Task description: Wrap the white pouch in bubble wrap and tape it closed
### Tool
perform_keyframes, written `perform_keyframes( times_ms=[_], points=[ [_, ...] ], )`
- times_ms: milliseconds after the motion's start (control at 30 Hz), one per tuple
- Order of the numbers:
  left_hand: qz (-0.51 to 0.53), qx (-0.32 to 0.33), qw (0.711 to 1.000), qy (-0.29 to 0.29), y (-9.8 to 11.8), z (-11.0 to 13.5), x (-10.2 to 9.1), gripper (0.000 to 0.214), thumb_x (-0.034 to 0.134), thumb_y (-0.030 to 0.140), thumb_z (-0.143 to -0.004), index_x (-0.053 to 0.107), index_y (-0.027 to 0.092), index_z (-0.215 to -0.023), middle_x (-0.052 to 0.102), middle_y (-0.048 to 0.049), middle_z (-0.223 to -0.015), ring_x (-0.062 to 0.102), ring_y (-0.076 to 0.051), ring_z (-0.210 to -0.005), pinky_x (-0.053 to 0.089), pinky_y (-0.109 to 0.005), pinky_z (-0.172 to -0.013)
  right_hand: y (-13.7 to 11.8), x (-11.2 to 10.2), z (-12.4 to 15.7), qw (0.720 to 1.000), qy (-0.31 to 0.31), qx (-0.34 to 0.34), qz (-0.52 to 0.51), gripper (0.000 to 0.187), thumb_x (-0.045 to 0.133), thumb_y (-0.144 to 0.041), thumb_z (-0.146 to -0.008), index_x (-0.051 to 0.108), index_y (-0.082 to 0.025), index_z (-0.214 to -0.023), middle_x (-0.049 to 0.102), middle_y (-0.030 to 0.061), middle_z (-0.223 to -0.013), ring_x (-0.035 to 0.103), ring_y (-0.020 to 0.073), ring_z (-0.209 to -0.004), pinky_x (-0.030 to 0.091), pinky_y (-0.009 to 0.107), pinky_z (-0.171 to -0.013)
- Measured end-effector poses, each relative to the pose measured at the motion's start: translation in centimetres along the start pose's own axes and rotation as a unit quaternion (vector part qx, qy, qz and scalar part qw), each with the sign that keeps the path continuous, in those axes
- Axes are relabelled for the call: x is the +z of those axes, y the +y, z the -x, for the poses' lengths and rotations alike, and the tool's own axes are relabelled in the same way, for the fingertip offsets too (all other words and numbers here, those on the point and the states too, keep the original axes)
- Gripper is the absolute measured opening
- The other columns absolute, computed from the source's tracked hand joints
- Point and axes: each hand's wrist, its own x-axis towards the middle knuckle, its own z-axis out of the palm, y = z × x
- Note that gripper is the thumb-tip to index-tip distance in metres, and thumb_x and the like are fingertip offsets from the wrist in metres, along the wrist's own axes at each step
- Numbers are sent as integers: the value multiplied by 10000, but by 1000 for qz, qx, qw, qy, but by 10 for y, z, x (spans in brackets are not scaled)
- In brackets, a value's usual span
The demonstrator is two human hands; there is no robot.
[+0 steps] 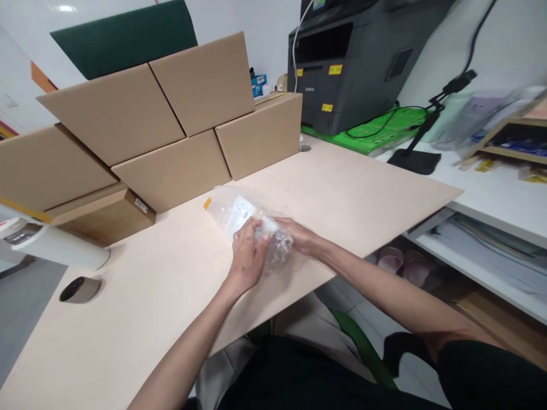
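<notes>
A clear plastic bag [233,209] with something white inside lies on the pale wooden desk [342,193], an orange tag at its far left corner. My left hand [249,254] curls over the near end of the bag, its fingers closed on the crumpled plastic. From the right, my right hand [300,236] presses against the same bunched end, with its fingers partly hidden behind the plastic. Both hands meet at the bag near the desk's front edge.
Several brown cardboard boxes [171,119] are stacked along the desk's back left. A black printer [354,62] stands at the back on a green mat. A black stand base [413,160] sits on the white shelf unit at right. A white roll [55,247] lies at far left.
</notes>
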Motion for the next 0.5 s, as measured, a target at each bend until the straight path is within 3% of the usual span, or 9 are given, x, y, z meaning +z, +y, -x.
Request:
perform_keyframes(
  times_ms=[67, 133, 233, 367, 500],
  points=[
    [-61, -10, 997, -39, -7, -11, 19, 425, 430, 469, -939, 555, 215, -1257, 467, -165, -1451, 341, -360, -1389, 276, -583, -1088, -2, -24, 2, 995, 78, -12, 66, 396, 701, -461, -730, 688, -143, -965, 679, 65, -860, 589, 167, -731, 449, 283, -661],
    [-107, -20, 992, -57, -13, -16, 33, 393, 447, 447, -931, 587, 223, -1221, 462, -166, -1459, 377, -389, -1345, 297, -618, -1046, -5, -44, -1, 971, 145, -56, 179, 313, 653, -379, -765, 677, -160, -988, 676, 62, -925, 590, 172, -794, 451, 293, -722],
    [-153, -2, 987, -41, -16, -15, 44, 347, 480, 394, -914, 592, 231, -1199, 469, -161, -1454, 410, -390, -1289, 326, -621, -1005, -13, -58, -17, 919, 175, -99, 338, 245, 569, -355, -836, 668, -174, -967, 676, 73, -1002, 590, 189, -899, 438, 313, -819],
    [-175, 16, 984, -29, -17, -10, 47, 344, 478, 382, -915, 565, 221, -1206, 467, -178, -1440, 409, -388, -1271, 334, -614, -985, -19, -47, -49, 895, 151, -7, 420, 324, 621, -486, -817, 632, -164, -790, 665, 74, -834, 583, 199, -820, 431, 293, -736],
    [-123, 35, 991, -26, -24, -4, 44, 411, 528, 402, -889, 489, 187, -1237, 501, -197, -1361, 424, -364, -1265, 350, -573, -1006, -18, -23, -65, 920, 118, 40, 371, 403, 772, -517, -674, 581, -162, -683, 608, 37, -680, 556, 178, -716, 413, 271, -646]
  ],
)
